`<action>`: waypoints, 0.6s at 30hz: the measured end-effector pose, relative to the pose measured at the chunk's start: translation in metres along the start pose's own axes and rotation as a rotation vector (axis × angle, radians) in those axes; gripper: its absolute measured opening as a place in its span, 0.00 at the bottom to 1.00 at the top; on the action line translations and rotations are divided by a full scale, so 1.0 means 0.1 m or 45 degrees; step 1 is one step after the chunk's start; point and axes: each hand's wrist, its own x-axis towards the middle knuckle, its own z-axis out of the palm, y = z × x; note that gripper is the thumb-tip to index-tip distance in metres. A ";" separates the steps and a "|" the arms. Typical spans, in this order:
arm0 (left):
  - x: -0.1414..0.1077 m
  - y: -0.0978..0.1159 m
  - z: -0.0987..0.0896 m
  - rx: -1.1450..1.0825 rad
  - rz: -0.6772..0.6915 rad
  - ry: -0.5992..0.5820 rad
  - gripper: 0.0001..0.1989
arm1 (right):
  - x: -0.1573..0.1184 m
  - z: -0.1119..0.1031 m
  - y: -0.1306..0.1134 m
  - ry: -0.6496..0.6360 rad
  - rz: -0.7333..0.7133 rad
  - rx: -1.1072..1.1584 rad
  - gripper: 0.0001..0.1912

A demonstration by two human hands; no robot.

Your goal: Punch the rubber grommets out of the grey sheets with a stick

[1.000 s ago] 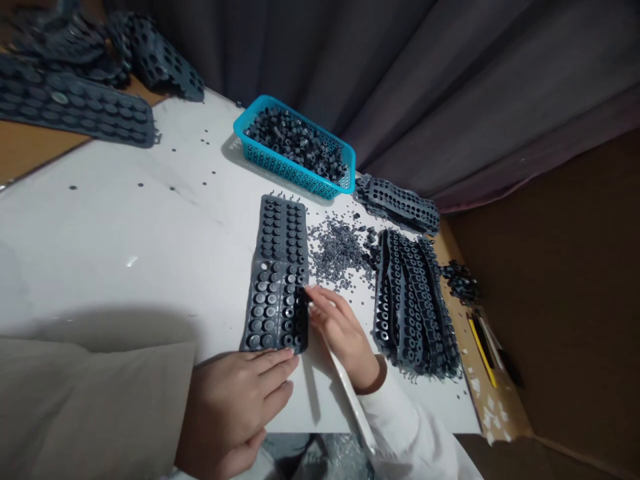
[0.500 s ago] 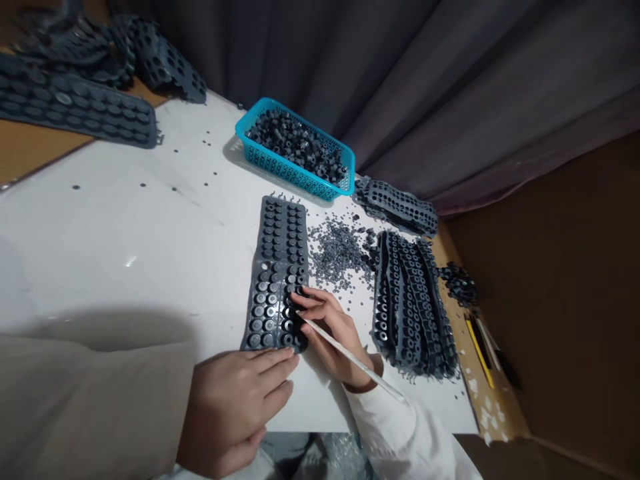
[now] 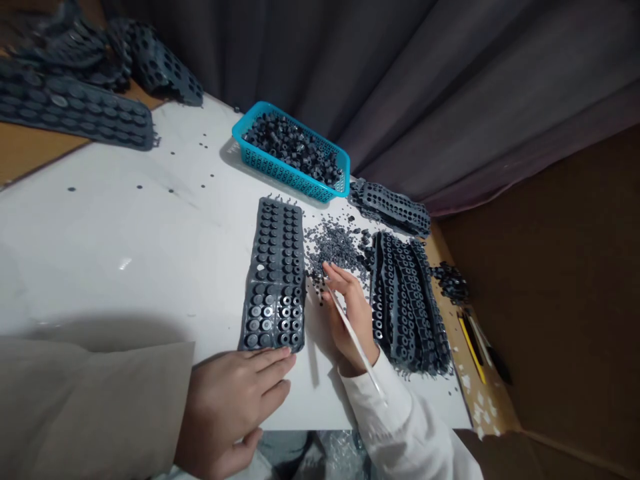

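Note:
A dark grey rubber sheet (image 3: 274, 267) with rows of round raised caps lies lengthwise in front of me; some caps on its right side show open centres. My left hand (image 3: 235, 400) rests its outstretched fingers flat on the sheet's near edge. Just right of the sheet, my right hand (image 3: 350, 320) is closed on a slim white stick-like tool (image 3: 357, 343), whose tip is hidden by the fingers. The fingertips are at the near side of a pile of tiny dark discs (image 3: 334, 243) scattered on the white table (image 3: 150, 267).
A blue basket (image 3: 290, 175) full of small dark rubber pieces stands at the back. To the right lie stacked rubber sheets (image 3: 410, 307) and another stack (image 3: 393, 205). A yellow cutter (image 3: 471, 347) lies at the right edge. More sheets (image 3: 75, 110) are at far left.
My right hand, with the white tool, has moved off the sheet to the right, beside the disc pile. Dark discs now show near its fingertips. My left hand stays put.

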 end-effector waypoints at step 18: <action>0.00 -0.02 0.02 0.023 0.040 0.007 0.22 | 0.00 0.10 -0.07 -0.253 -0.047 0.303 0.03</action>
